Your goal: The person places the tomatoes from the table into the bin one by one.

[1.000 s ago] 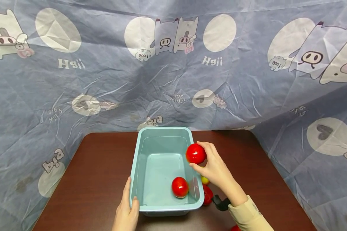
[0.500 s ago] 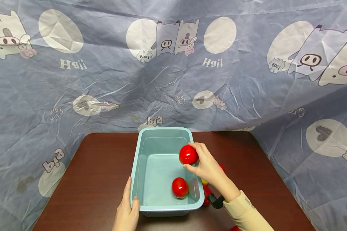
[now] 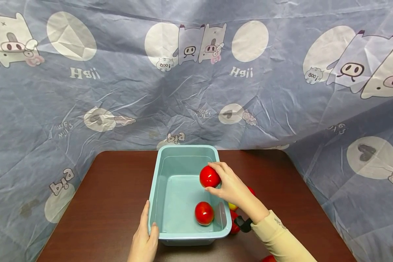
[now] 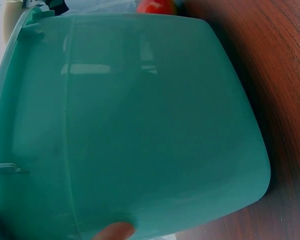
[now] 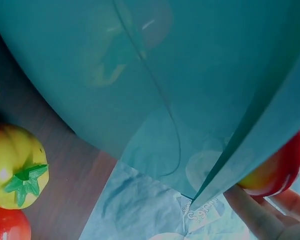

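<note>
A pale blue-green plastic bin [image 3: 180,185] stands on the table. At its near left corner my left hand [image 3: 143,236] lies with straight fingers along the left outer wall. Its thumb [image 4: 115,232] touches the front wall below the rim. My right hand [image 3: 230,187] holds a glossy red round fruit [image 3: 209,177], yellowish on one side in the right wrist view, between thumb and fingers. This fruit is over the bin's right side, inside the rim. Another red round fruit [image 3: 204,213] lies on the bin floor near the front right.
Right of the bin, partly hidden by the right arm, lie several fruits, among them a yellow one [image 5: 20,165] with a green star-shaped top. One more red fruit [image 3: 268,258] shows at the bottom edge. The brown table [image 3: 118,189] borders a grey-blue printed cloth [image 3: 170,91].
My right hand has carried the red fruit leftward from the bin's right rim to over its inside. The left hand stays at the corner, and the fruit in the bin lies as before.
</note>
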Demonstrator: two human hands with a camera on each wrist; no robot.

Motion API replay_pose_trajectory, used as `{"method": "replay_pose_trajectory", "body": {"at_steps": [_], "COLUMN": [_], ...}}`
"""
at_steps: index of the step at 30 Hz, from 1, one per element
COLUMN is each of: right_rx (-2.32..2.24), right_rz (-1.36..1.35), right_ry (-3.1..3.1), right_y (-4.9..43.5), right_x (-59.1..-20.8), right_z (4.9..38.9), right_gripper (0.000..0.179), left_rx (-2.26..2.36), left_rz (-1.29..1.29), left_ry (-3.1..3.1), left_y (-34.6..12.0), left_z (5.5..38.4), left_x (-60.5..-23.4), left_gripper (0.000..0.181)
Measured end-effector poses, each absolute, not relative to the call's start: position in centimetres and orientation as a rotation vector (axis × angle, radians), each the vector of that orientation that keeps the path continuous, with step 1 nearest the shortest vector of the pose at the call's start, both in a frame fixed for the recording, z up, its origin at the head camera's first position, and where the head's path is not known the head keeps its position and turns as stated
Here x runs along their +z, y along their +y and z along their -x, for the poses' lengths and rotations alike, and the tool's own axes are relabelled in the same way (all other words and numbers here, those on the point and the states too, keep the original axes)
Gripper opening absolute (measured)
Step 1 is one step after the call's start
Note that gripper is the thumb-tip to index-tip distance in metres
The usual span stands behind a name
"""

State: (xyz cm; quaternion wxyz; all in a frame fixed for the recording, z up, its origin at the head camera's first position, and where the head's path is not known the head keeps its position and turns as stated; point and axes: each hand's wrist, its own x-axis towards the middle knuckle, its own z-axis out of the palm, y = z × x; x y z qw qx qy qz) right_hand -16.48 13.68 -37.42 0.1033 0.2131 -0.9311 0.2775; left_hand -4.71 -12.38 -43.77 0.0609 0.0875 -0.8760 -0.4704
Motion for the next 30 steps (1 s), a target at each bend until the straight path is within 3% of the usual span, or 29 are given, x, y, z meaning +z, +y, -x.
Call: {"method": "replay_pose_trajectory", "body": {"at_steps": [5,18,30], "right_rx": [0.770,0.701,0.685], "right_rz": [-0.655,-0.663,-0.564], "right_ry": [-2.752,-2.648,-2.621], "right_y": [13.8,16.1,18.6], "right_x": [-37.6,-37.8,-38.4], "right_z": [16.5,14.5,12.6], "right_gripper": [0.075,0.053,0.053], "left_rx": [-1.419,-1.429,-1.467], "left_rz": [-0.263,-0.253,-0.289], "left_ry": [-2.656,-2.661,-2.688], "left_y": [-12.4,-12.6,-12.5], "left_z": [4.7,4.9,4.9], "left_x": [-43.9,-43.6,-43.5], "left_gripper": [0.067,0.067,0.068]}}
